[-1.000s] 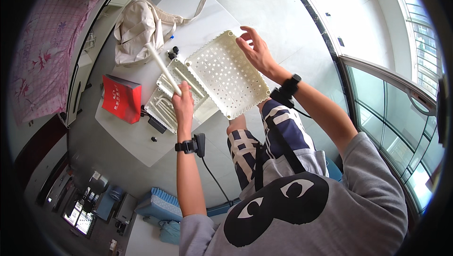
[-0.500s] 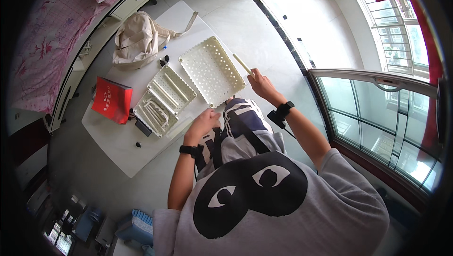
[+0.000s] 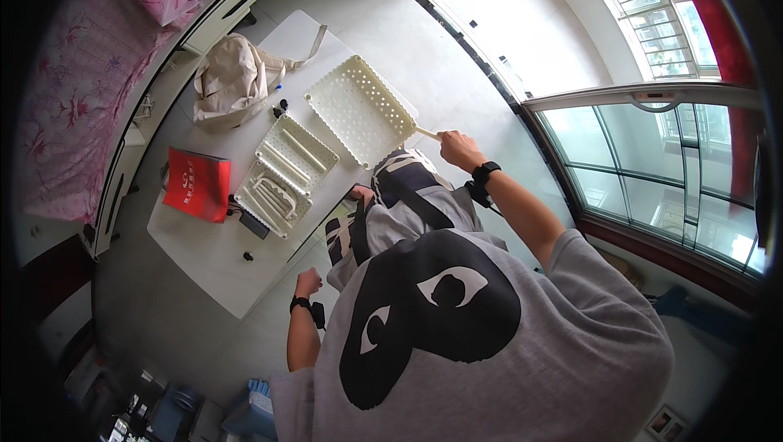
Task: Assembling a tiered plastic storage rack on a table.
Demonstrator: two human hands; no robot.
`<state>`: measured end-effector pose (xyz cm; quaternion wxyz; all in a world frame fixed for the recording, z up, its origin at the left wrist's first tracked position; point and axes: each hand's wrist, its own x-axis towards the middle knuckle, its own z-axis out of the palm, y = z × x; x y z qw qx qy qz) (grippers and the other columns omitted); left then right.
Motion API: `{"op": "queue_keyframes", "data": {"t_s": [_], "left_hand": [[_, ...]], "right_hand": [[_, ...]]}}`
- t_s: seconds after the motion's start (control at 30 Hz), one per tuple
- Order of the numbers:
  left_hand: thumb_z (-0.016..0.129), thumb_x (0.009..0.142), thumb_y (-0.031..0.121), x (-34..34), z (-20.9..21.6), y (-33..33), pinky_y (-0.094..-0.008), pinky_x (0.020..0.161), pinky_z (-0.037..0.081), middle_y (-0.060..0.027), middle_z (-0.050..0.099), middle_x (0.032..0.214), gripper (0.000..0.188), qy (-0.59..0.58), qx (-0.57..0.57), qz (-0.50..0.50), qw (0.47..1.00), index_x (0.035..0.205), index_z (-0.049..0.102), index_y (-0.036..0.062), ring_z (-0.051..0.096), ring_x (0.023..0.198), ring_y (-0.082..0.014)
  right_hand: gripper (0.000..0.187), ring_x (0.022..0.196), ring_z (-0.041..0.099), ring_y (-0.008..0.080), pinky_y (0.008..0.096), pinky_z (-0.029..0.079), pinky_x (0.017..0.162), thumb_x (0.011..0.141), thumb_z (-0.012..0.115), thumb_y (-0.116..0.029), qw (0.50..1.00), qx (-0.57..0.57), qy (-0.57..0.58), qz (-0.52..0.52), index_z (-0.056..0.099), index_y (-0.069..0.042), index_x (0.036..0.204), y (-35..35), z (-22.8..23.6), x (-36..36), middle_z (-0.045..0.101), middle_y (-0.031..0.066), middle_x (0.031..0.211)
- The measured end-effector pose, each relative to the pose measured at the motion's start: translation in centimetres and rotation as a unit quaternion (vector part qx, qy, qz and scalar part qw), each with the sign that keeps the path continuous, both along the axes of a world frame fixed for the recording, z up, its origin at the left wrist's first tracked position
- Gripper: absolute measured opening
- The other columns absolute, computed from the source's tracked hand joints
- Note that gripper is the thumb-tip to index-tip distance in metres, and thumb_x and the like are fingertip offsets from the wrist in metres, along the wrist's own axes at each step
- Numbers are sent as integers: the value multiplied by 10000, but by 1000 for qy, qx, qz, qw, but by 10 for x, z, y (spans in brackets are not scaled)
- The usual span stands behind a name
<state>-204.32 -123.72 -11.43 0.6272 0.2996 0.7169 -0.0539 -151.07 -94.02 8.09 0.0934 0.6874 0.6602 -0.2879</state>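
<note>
My right hand (image 3: pixel 462 151) grips a cream plastic tube (image 3: pixel 426 132) near one end. The tube's other end meets the right corner of the large perforated cream tray (image 3: pixel 364 154), as far as I can see. My left hand (image 3: pixel 307 282) hangs beside the table's near edge, fingers curled, and nothing shows in it. Left of the large tray lies a smaller cream tray (image 3: pixel 330 154) with two tubes (image 3: pixel 285 154) in it. Another small tray (image 3: pixel 281 232) adjoins it and holds curved cream pieces (image 3: pixel 269 197).
On the white table (image 3: pixel 216 279) also sit a beige backpack (image 3: pixel 231 79), a red bag (image 3: pixel 200 185) and small black parts (image 3: pixel 248 256). A bed with pink covers (image 3: pixel 73 116) is at the far left. A glass door (image 3: pixel 644 148) stands at right.
My left hand has drawn back from the trays to beside the table. My right hand has moved the tube from upright-leaning beside the large tray to its right corner.
</note>
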Motion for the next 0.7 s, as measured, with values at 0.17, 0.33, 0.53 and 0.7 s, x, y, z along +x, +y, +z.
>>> {"op": "queue_keyframes", "data": {"t_s": [0.17, 0.33, 0.53, 0.7], "left_hand": [[454, 888, 320, 52, 31, 67, -353, 622, 478, -107, 668, 858, 379, -18, -52, 79, 995, 1037, 582, -4, 650, 706, -204], [488, 906, 269, 63, -20, 129, -303, 553, 482, -77, 645, 728, 295, -35, 133, 123, 983, 932, 599, -3, 611, 594, -153], [480, 865, 267, 108, -37, 231, -443, 839, 484, -223, 653, 967, 299, 38, 186, 38, 981, 986, 600, 21, 609, 952, -394], [530, 841, 260, 108, -88, 251, -463, 883, 462, -254, 552, 1129, 422, 172, 274, -5, 946, 1164, 498, -10, 551, 1041, -405]], "right_hand": [[237, 769, 637, 380, 476, 505, 670, 787, 453, -65, 1000, 9, -24, 3, 612, -4, 950, 0, 5, -9, 642, 209, 823], [216, 745, 628, 394, 489, 495, 658, 810, 450, -70, 999, -5, -41, 28, 602, -3, 948, 8, 10, -34, 635, 217, 808], [362, 874, 621, 397, 476, 497, 736, 899, 470, -147, 996, -12, -82, -35, 530, -89, 1250, 6, 10, -36, 630, 194, 1014], [369, 870, 619, 394, 465, 491, 727, 895, 502, -132, 995, -13, -83, -51, 532, -90, 1261, 4, 1, -49, 640, 212, 991]]}}
